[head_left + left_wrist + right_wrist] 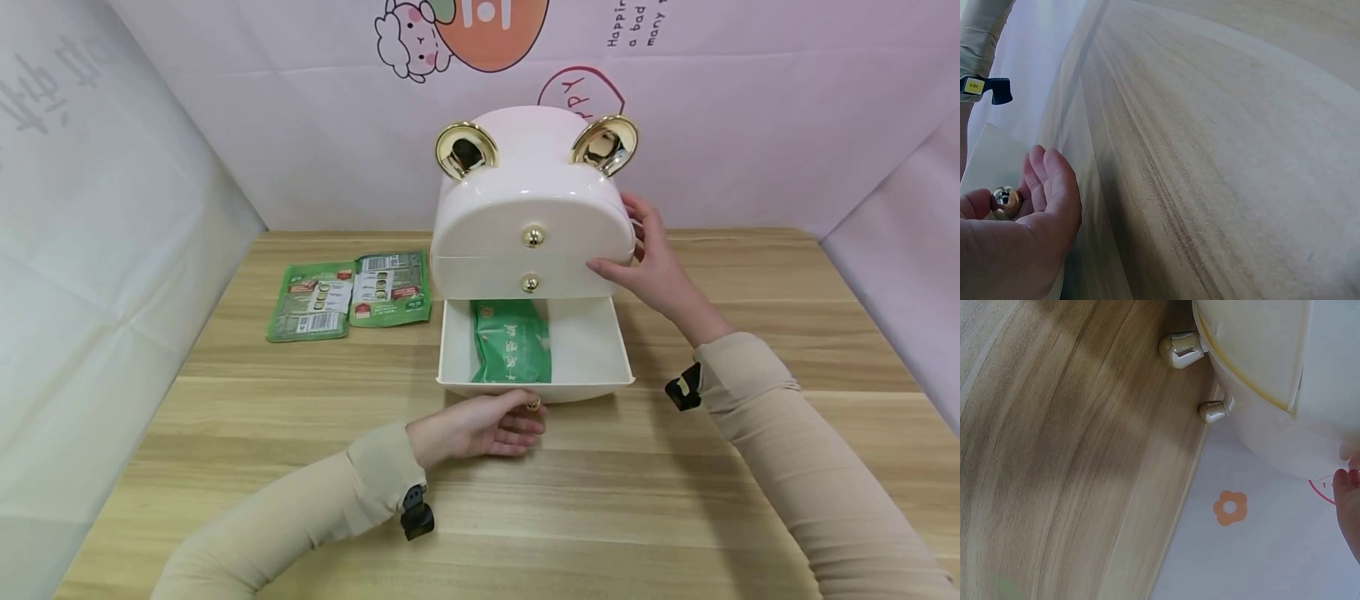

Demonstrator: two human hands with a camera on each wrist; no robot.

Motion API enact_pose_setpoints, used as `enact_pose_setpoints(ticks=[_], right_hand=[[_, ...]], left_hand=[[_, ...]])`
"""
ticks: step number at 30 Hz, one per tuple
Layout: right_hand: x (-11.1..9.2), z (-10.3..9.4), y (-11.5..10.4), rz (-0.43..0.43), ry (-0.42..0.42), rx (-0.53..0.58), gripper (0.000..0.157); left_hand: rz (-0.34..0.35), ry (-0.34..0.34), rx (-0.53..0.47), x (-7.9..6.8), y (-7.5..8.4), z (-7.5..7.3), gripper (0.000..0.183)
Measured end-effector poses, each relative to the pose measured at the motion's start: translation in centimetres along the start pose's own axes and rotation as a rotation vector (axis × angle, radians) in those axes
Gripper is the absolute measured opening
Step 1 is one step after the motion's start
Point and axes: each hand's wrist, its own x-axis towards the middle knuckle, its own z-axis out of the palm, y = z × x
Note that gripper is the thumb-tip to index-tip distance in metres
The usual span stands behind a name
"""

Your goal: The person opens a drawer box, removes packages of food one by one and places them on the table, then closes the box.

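The left hand (483, 427) closes loosely round the gold knob (533, 405), thumb at one side of it and fingers at the other, palm turned partly up in the left wrist view. Its sleeved forearm (300, 517) slants in from the lower left. The knob sits on the pulled-out bottom drawer (588, 346), where a green packet (513, 343) lies toward the left. The right hand (651, 260) spreads wide at the corner of the white cabinet (480, 233), thumb on its front, fingers along its right side, wrist bent. Two more packets (313, 304) lie left of the cabinet on the wooden table (600, 533).
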Motion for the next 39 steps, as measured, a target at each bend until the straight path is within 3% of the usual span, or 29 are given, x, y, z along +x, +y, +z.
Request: enact_pose_setpoints(ticks=[21,39], right_hand=[[0.0,0.1,0.0,0.012,-0.007,0.008,0.09],[-0.1,0.1,0.0,0.026,-0.005,0.017,0.089]], left_hand=[[-0.024,-0.058,0.018,-1.0,-1.3,-0.1,0.041],[-0.025,-0.068,0.058,-1.2,-1.6,0.0,0.041]])
